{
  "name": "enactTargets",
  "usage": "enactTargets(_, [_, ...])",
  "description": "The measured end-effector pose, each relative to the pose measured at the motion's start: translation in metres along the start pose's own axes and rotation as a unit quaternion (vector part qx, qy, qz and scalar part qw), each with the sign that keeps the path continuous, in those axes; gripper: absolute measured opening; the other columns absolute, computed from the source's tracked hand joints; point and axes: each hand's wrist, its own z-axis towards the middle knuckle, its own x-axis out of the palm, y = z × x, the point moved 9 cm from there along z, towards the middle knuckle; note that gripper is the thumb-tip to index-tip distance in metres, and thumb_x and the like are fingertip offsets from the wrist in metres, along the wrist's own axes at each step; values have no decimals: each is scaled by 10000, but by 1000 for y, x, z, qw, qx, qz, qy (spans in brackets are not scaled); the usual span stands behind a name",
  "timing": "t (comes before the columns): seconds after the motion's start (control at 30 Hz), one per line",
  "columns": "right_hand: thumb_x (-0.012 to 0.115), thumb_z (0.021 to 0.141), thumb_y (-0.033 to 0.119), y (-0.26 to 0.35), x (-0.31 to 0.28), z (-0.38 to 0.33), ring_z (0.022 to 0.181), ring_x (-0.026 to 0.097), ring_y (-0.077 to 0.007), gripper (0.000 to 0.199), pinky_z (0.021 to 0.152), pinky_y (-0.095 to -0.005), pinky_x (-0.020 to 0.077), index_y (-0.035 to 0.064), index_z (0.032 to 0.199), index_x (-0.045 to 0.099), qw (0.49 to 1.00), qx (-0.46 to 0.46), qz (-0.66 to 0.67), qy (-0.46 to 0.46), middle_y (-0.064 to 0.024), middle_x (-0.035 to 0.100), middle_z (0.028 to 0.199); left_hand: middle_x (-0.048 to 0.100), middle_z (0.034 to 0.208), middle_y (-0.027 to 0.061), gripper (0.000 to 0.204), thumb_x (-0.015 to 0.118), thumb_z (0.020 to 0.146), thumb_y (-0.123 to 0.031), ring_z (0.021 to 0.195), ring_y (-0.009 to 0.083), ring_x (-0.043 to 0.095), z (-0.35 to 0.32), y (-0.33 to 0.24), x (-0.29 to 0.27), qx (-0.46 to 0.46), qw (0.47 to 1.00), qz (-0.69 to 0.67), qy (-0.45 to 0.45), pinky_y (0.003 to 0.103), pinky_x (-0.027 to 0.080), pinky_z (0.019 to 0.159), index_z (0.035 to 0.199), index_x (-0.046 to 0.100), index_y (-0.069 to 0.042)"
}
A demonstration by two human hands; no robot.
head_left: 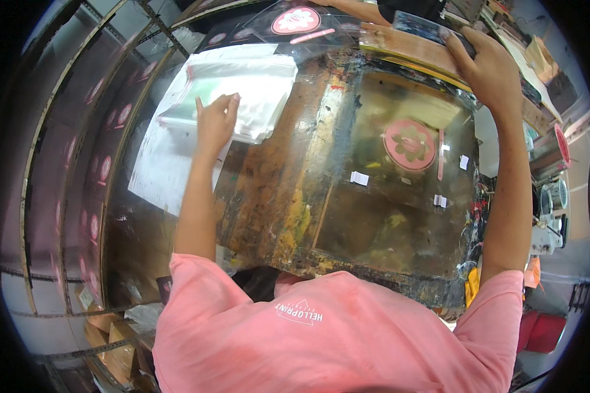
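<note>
My left hand (217, 119) is over a stack of clear plastic sheets (262, 88), its index finger stretched out and the other fingers partly bent. I see nothing held in it. With my right arm reaching far forward, my right hand (488, 69) grips the far right end of a wooden frame (410, 49), beside a dark bluish strip (421, 29). Between my arms lies a brownish, glossy work surface (380, 229). It bears a pink round flower print (410, 144), a narrow pink strip (440, 154) and small white folded tabs (359, 178).
White paper (167, 160) lies under the sheet stack. A clear sheet with a pink round print (296, 21) is at the far side, near another person's arm (354, 9). Metal racks (65, 150) with printed sheets stand left. Tubs (557, 196) and a red box (543, 331) are right.
</note>
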Motion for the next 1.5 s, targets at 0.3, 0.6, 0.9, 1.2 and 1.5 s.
enactTargets(0.3, [571, 970, 601, 17, -27, 6, 897, 724, -436, 627, 830, -527, 556, 14, 854, 757, 999, -15, -17, -42, -260, 741, 875, 777, 954, 175, 473, 493, 1090, -471, 917, 399, 727, -31, -189, 101, 196, 969, 66, 132, 536, 349, 1225, 1128, 782, -99])
enactTargets(0.6, [509, 980, 641, -1, -15, 6, 843, 745, -430, 731, 802, -517, 588, -23, 812, 768, 1000, -5, 9, 10, -274, 742, 834, 355, 1688, 210, 1218, 570, 749, -955, 1583, 462, 249, -134, -343, 229, 315, 936, -50, 151, 733, 19, 1250, 1596, 474, -85])
enactTargets(0.9, [521, 971, 573, -11, -4, 21, 873, 747, -444, 688, 851, -510, 594, -49, 843, 786, 998, -31, -24, -46, -286, 750, 871, 392, 1626, 252, 1222, 516, 736, -989, 1513, 488, 336, -157, -415, 240, 327, 932, -93, 126, 789, 13, 1206, 1539, 548, -68])
enactTargets(1.2, [502, 1000, 572, -7, -12, 16, 968, 742, -434, 679, 916, -513, 573, -32, 917, 801, 1000, -7, -9, 1, -287, 760, 982, 573, 1394, 237, 1139, 582, 734, -947, 1373, 455, 481, -159, -416, 226, 347, 924, -132, 92, 798, 54, 1202, 1438, 624, -52])
enactTargets(1.5, [527, 975, 647, 2, -15, 5, 918, 744, -450, 708, 862, -525, 579, -8, 949, 795, 999, 11, -7, -36, -280, 759, 937, 634, 1340, 178, 1023, 662, 754, -866, 1257, 410, 593, -163, -414, 220, 362, 913, -184, 24, 749, 140, 1220, 1369, 647, -48])
